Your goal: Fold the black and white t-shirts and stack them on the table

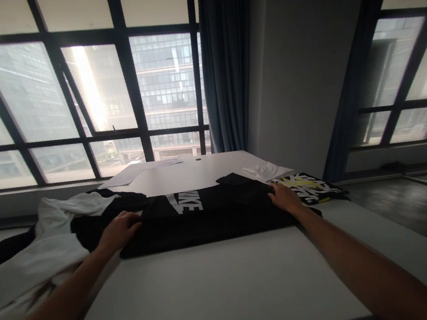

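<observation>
Two hands rest on one dark garment in the head view, one at each end. The black shirt (205,216) with white lettering lies folded flat across the middle of the table (215,287), its long side running from the left edge toward the right edge, well back from the near edge. A likely slip, as I judge it: the cloth is soft and the tabletop smooth, so a pull from one end alone could drag the whole fold out of square, or loosen the layers beneath. The heap just beside it adds a second risk, since the white cloth (51,246) and more dark fabric touch the shirt's left end and could be caught up with it. The left hand (118,230) lies at that left end, fingers bent loosely over the cloth's edge; whether they pinch it or only press on it I cannot tell. The right hand (285,197) lies palm down on the right end, fingers spread fairly flat, pressing and not clenched. Just beyond it, near the right edge, sits a printed shirt (312,186) with yellow and white marks, and papers (136,172) lie at the far edge.
</observation>
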`<control>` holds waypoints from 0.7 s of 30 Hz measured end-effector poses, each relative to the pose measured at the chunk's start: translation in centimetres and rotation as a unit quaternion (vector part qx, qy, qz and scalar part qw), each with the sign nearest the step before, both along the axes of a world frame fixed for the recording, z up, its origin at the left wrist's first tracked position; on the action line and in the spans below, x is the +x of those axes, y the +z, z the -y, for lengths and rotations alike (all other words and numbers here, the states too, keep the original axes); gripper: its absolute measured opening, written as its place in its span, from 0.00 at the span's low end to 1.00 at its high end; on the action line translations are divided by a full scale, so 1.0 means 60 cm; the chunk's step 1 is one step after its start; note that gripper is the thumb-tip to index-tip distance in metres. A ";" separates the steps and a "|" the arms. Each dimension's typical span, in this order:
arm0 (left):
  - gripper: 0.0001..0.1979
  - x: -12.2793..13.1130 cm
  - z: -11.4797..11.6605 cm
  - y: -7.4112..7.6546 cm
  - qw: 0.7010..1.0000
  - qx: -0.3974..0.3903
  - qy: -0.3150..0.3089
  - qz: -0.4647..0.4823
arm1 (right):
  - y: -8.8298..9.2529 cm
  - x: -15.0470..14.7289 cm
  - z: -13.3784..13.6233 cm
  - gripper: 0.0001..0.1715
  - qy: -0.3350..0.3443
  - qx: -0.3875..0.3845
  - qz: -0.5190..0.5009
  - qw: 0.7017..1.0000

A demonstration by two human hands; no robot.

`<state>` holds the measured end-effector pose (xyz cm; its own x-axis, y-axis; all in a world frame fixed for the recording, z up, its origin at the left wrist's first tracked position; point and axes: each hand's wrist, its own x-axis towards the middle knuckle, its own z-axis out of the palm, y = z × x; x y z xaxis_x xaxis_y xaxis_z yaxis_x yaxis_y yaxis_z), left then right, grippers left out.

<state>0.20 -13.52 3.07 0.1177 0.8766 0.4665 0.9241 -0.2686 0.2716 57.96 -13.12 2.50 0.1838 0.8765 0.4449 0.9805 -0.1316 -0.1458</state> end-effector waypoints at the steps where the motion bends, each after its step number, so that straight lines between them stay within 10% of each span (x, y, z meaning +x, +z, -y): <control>1: 0.20 0.002 0.000 -0.003 1.000 0.010 -0.004 -0.015 | -0.001 -0.004 0.000 0.22 0.006 0.002 0.005 1.000; 5: 0.25 0.020 0.002 -0.013 0.993 0.030 -0.109 -0.041 | -0.003 -0.028 0.003 0.25 0.123 -0.003 0.018 0.992; 9: 0.35 0.035 0.008 -0.022 0.965 -0.118 -0.219 -0.078 | -0.024 -0.049 0.003 0.31 0.175 -0.139 0.007 0.975; 16: 0.35 0.029 0.053 0.038 0.937 -0.237 -0.241 -0.087 | 0.005 -0.039 0.027 0.40 0.226 -0.219 -0.034 0.948; 21: 0.24 0.042 0.064 0.058 0.931 -0.287 -0.226 -0.023 | 0.056 -0.039 0.055 0.27 0.221 -0.305 -0.028 0.926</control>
